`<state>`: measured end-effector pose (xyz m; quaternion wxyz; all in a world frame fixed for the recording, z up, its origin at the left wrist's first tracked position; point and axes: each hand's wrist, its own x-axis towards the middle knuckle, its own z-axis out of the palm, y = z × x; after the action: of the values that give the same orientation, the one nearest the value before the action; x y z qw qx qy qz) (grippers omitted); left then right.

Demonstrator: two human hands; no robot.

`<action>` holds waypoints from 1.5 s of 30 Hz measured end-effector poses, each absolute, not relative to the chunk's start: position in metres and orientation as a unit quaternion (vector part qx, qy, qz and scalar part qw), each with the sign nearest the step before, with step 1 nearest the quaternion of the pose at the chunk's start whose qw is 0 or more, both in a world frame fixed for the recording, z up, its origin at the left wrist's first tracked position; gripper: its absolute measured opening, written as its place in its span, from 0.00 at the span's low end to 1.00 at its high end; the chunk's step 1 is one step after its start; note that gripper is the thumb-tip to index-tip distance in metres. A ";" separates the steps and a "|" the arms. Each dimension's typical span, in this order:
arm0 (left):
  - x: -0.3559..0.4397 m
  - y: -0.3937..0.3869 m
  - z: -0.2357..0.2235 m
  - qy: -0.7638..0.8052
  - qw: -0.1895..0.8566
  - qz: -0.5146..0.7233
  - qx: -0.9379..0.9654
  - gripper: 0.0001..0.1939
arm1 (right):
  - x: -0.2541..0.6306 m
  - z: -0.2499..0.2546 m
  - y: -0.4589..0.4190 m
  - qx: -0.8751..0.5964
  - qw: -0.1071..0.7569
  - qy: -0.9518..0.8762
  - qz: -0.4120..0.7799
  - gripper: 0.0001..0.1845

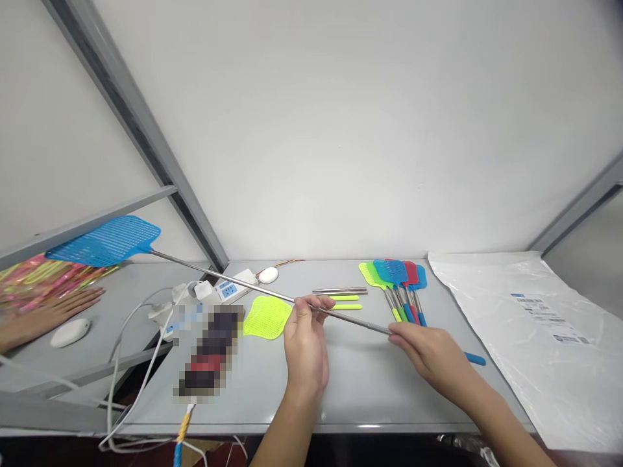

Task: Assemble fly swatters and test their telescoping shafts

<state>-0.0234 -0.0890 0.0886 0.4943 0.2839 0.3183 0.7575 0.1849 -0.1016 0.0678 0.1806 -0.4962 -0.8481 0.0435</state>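
A blue fly swatter on a long extended metal rod stretches from upper left down to my hands. My left hand pinches the rod near its middle. My right hand grips the rod's lower end, and the blue handle tip sticks out behind it. A loose yellow-green swatter head lies on the grey table just left of my left hand.
Several assembled swatters in green, blue and red lie fanned behind my right hand. Metal rods and yellow handles lie mid-table. Clear plastic bags lie right. A power strip and cables sit left. Another person's hand rests far left.
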 end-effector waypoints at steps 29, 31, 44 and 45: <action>-0.056 -0.060 0.112 0.319 0.482 0.741 0.342 0.17 | 0.262 0.028 -0.113 -0.574 0.227 -0.785 0.049 0.15; -0.061 -0.057 0.110 0.317 0.474 0.747 0.343 0.16 | 0.259 0.028 -0.113 -0.576 0.222 -0.785 0.052 0.15; 0.005 -0.096 0.080 0.381 0.540 0.608 0.440 0.18 | 0.186 0.040 -0.109 -0.528 0.244 -0.810 0.075 0.17; 0.002 -0.097 0.082 0.388 0.539 0.598 0.450 0.16 | 0.186 0.041 -0.108 -0.529 0.248 -0.809 0.073 0.17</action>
<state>0.0024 -0.0968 0.0819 0.5388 0.4497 0.3876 0.5977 0.1864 -0.1083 0.0408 0.2480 -0.5286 -0.8086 0.0727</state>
